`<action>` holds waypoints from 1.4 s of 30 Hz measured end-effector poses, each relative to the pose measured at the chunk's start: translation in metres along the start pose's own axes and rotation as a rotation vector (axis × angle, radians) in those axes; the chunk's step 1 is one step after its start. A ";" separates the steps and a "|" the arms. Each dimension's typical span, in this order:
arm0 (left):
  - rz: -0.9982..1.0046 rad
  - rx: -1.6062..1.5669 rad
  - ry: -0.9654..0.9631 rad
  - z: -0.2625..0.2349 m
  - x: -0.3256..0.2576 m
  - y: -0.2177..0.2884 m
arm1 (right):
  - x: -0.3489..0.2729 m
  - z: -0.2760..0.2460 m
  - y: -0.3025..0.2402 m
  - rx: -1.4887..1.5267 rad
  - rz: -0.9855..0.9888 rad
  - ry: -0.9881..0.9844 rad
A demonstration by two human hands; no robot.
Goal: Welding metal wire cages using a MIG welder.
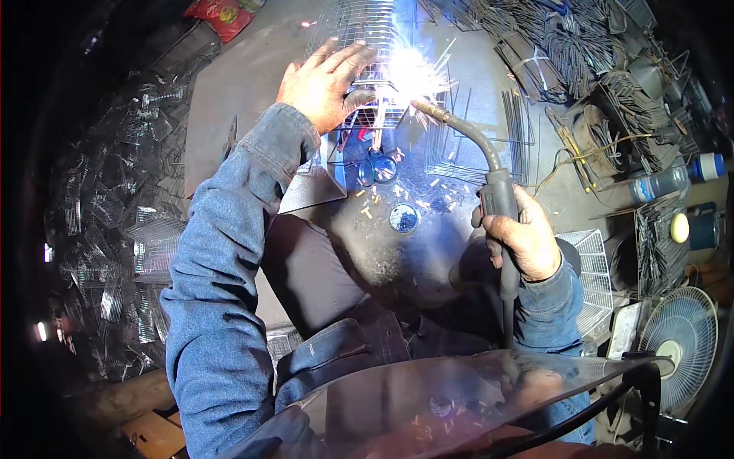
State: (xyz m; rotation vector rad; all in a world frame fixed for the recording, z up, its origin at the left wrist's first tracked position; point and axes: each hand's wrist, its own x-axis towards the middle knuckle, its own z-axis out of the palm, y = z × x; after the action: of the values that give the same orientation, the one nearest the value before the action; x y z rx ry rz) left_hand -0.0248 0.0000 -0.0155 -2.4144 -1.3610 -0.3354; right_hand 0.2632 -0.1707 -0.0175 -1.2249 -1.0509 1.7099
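Observation:
My right hand (526, 233) is wrapped round the dark handle of a welding torch (501, 199). The torch's curved neck reaches up and left, and its tip meets a white glare with flying sparks (417, 75). My left hand (327, 83) lies with fingers stretched and spread against a wire mesh basket (355, 23), just left of the glare. The glare hides the spot where torch and wire meet. Below the mesh are a dark round opening (377, 168) and a small round dish (404, 218).
Wire baskets (157, 241) are heaped at the left. Bundles of metal rods (577, 46) lie at the upper right. Loose wires (520, 126) rest on the worktable (237, 76). A fan (679, 348), a plastic bottle (661, 183) and a white wire basket (589, 268) stand at the right. A transparent visor (428, 398) crosses the lower edge.

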 end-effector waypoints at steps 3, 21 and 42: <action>-0.025 0.021 -0.028 -0.006 0.001 0.007 | -0.001 0.000 0.000 -0.018 -0.007 0.012; -0.096 0.002 -0.011 -0.001 0.001 0.013 | -0.007 0.024 -0.014 -0.141 -0.057 0.031; -0.133 -0.033 -0.029 -0.004 0.000 0.014 | -0.005 0.022 -0.011 -0.158 -0.073 0.021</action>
State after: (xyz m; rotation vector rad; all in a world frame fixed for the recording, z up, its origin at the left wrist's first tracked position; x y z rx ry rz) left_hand -0.0127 -0.0081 -0.0140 -2.3692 -1.5442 -0.3606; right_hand 0.2446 -0.1748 -0.0013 -1.2836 -1.2221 1.5792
